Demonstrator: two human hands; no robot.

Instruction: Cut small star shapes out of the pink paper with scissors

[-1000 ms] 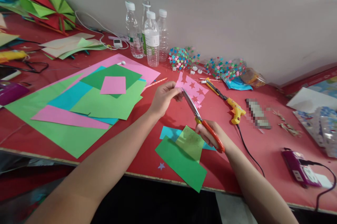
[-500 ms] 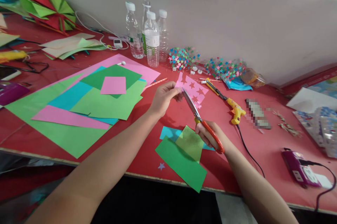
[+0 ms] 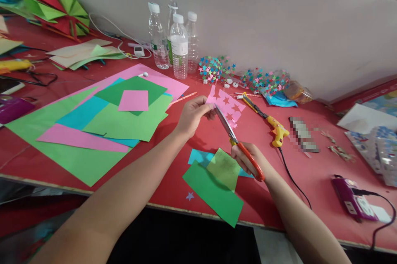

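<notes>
My right hand [image 3: 246,157] is closed round the orange handles of a pair of scissors [image 3: 226,123]. The blades look nearly together and point up and left, their tips at the fingers of my left hand [image 3: 197,113]. Thumb and fingers of that left hand are pinched; what lies between them is too small and hidden to name. Just behind the blades is a pink sheet [image 3: 221,98] with star-shaped holes. Below my hands lie a dark green paper strip [image 3: 211,193], an olive-green piece [image 3: 225,169] and a blue piece [image 3: 200,156]. A small purple star [image 3: 190,196] rests near the table edge.
Layered coloured sheets [image 3: 74,165] cover the red table's [image 3: 167,189] left. Several plastic bottles [image 3: 179,51] stand by the wall, beside bundles of paper stars [image 3: 214,70]. To the right are a yellow glue gun [image 3: 279,132] with a cord and a purple power strip [image 3: 353,200].
</notes>
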